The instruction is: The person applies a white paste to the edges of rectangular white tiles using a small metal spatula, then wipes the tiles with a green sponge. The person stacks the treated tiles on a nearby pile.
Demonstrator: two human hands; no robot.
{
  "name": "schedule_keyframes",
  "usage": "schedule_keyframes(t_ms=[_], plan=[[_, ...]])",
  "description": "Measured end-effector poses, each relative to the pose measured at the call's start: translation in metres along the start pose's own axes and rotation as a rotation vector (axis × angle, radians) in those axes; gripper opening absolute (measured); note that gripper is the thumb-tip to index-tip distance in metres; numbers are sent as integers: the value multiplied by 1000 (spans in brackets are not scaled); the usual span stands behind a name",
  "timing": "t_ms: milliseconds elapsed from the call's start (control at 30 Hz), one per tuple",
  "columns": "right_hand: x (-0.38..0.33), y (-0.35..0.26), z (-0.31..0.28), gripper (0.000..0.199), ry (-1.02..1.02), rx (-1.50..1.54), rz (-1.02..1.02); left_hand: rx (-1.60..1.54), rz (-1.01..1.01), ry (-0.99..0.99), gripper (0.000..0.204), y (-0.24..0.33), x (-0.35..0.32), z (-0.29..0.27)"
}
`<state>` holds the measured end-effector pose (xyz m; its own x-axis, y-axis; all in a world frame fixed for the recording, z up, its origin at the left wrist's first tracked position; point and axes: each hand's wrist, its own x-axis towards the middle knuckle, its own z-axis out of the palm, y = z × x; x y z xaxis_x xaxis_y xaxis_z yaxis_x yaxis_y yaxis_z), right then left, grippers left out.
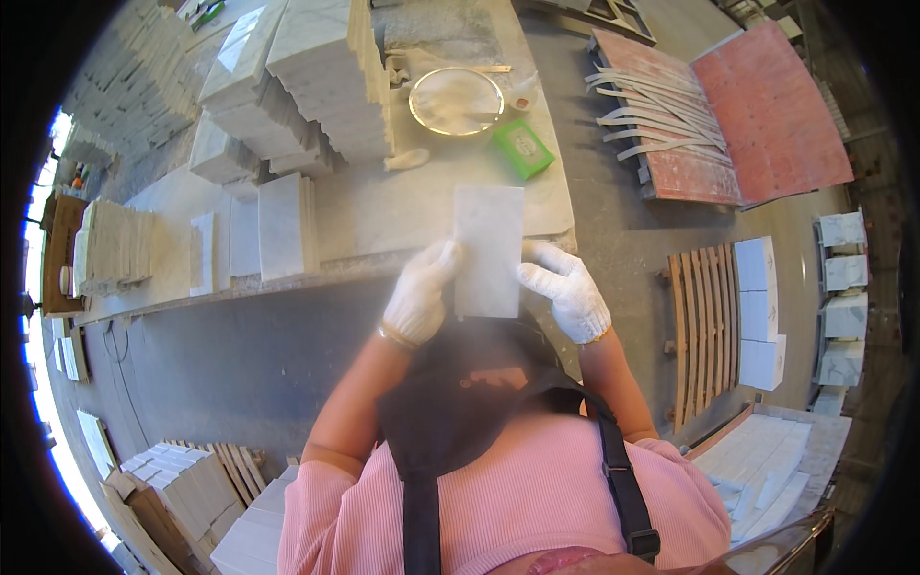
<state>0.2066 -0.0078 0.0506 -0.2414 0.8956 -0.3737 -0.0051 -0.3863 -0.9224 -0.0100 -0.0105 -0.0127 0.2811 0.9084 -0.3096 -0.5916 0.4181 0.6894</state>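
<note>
Gloved hands holding a pale tile, seen from the head. The tile (490, 251), an oblong with its short sides toward and away from the body, is held in front of the torso, overlapping the near edge of the table (383, 222) in this view. The left hand (419, 292) has its fingers drawn together on the tile's left edge; the right hand (570, 290) grips the right edge, its fingers bent and parted only by the tile's thickness, as far as can be told. Beyond the tile, on the table, lie a green box (524, 149), a round dish (456, 101) with a bright rim and, just beside it, a white bottle (523, 94). Tall stacks (321, 77) of tiles stand to the left. Right of the table, pale strips (661, 113) lie across a red board (771, 110); nearer is a slatted pallet (704, 331).
</note>
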Motion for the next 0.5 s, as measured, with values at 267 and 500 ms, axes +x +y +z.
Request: schedule_keyframes(t_ms=[267,500], plan=[[23,-22,-9,60,62,-204,-405,73,16,-17,32,6,-5,10],[44,-43,-18,25,-38,-102,-297,27,-66,-51,27,13,-15,13]])
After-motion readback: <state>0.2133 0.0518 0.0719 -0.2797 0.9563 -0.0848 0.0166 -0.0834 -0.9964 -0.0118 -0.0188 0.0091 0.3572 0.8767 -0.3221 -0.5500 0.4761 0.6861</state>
